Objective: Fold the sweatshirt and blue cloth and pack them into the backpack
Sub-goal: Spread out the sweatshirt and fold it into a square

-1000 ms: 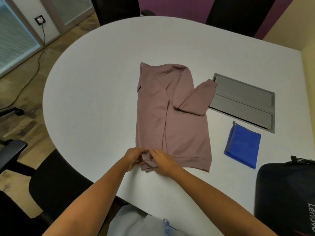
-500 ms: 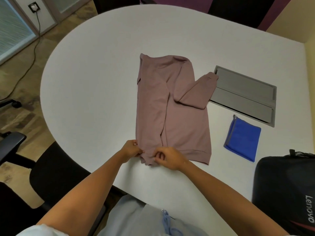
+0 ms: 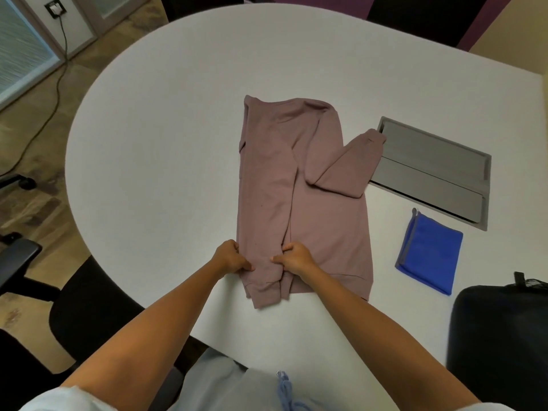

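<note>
Both forearms reached in from the near edge. Left hand [image 3: 229,258] pinched the sweatshirt [image 3: 299,191] at its near-left hem; right hand [image 3: 296,258] pinched the folded sleeve edge beside it, grip clenched on fabric. Backpack [image 3: 498,336] sat at the desk [image 3: 166,137] near-right corner, contents not visible. Sweatshirt's long axis ran away from the person, collar far. Blue cloth [image 3: 430,250] lay folded, right of it.

Table [image 3: 178,143]: sweatshirt [image 3: 326,226], blue cloth [image 3: 430,253], backpack [image 3: 498,336]
</note>
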`<action>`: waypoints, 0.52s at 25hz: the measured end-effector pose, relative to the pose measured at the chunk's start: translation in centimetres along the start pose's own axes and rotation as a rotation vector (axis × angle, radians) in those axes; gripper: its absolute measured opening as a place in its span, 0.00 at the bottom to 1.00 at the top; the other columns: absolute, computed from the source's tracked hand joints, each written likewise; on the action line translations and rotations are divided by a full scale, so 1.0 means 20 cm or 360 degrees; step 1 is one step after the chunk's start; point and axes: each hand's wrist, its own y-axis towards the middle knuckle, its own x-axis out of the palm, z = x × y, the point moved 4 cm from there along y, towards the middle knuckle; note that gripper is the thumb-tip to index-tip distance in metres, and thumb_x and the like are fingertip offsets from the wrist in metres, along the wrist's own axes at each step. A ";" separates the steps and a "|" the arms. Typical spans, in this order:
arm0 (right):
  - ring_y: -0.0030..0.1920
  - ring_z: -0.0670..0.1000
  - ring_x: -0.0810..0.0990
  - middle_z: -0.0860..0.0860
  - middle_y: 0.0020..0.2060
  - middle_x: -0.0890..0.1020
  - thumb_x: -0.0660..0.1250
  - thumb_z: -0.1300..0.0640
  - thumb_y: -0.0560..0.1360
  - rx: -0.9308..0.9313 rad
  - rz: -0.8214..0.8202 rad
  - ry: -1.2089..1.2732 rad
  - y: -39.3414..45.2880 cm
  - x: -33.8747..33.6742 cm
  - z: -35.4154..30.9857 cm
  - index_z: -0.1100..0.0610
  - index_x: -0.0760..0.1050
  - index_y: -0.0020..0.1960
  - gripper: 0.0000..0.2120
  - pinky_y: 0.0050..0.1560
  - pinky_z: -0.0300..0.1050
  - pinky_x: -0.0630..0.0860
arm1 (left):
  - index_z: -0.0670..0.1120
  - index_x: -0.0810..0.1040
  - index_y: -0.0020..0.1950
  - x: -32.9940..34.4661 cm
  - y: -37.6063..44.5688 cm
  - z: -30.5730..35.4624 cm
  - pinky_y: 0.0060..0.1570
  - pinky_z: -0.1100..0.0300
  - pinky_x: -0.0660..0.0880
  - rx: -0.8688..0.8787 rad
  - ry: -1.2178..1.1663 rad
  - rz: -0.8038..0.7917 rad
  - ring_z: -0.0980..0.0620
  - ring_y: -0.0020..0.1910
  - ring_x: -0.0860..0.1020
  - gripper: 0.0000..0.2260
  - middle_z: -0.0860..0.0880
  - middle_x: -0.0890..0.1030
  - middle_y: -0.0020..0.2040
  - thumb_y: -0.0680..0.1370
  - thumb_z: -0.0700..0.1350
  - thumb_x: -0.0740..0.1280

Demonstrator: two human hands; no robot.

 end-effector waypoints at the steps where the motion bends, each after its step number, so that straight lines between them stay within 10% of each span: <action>1: 0.37 0.49 0.74 0.49 0.36 0.75 0.79 0.50 0.67 0.0032 -0.0033 -0.0137 0.02 0.00 0.01 0.55 0.72 0.40 0.17 0.41 0.43 0.73 | 0.44 0.70 0.52 -0.01 0.01 0.01 0.47 0.48 0.83 -0.0016 0.0010 -0.0015 0.41 0.50 0.82 0.27 0.42 0.78 0.54 0.62 0.38 0.83; 6: 0.38 0.53 0.78 0.51 0.35 0.77 0.72 0.30 0.64 0.0076 0.0043 -0.0467 0.13 -0.09 -0.06 0.54 0.71 0.37 0.27 0.35 0.44 0.72 | 0.44 0.68 0.57 -0.09 0.11 0.10 0.40 0.60 0.72 0.0158 0.0056 0.0358 0.46 0.50 0.76 0.33 0.46 0.75 0.52 0.62 0.53 0.83; 13: 0.49 0.52 0.77 0.51 0.49 0.76 0.78 0.45 0.68 -0.0211 0.0219 -0.0144 0.28 -0.24 -0.10 0.58 0.71 0.59 0.29 0.50 0.44 0.75 | 0.40 0.80 0.40 -0.14 0.29 0.17 0.45 0.51 0.80 -0.0041 -0.0276 0.0210 0.45 0.38 0.79 0.19 0.43 0.82 0.39 0.66 0.54 0.81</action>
